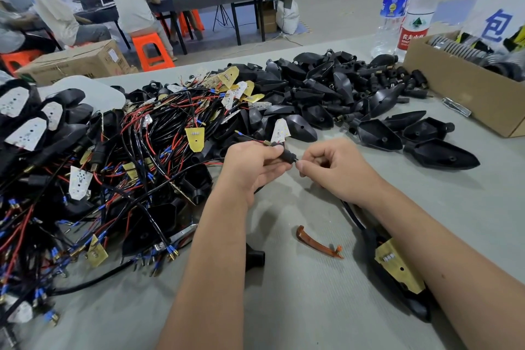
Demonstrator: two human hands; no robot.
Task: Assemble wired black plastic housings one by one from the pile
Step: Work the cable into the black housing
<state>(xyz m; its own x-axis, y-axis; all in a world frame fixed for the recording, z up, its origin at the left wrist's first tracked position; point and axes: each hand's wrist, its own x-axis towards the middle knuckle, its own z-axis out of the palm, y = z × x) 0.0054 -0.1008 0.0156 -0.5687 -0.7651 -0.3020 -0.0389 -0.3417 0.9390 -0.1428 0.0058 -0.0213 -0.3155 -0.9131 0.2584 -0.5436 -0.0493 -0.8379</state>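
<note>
Head view, mid-task. My left hand (pixel 252 163) is curled around a small black stem piece (pixel 285 154) with red and black leads (pixel 250 139) running out of its far end; my right hand (pixel 326 166) pinches at the stem's near tip with thumb and forefinger. I judge this a threading or seating step on one unit; what the right fingertips actually hold is too small to tell.

Done so far, as far as shows: one housing with a yellow board (pixel 397 267) seated in it lies just under my right forearm, a black cable running up from it. Far left, a cluster of housings with white boards fitted (pixel 25 122) may be finished stock; I cannot confirm.

Left to do: plenty. The wired pile (pixel 136 165) sprawls left of my hands, boards and blue-tipped terminals tangled. Beyond it a heap of empty black shells (pixel 326 88), more laid out singly to the right (pixel 440 153).

An amber lens strip (pixel 316 243) lies loose on the table (pixel 298 307) between my arms. Cardboard box (pixel 454 94) and water bottles (pixel 409 8) far right.

Judgement: early in the batch, far more unbuilt than built.
</note>
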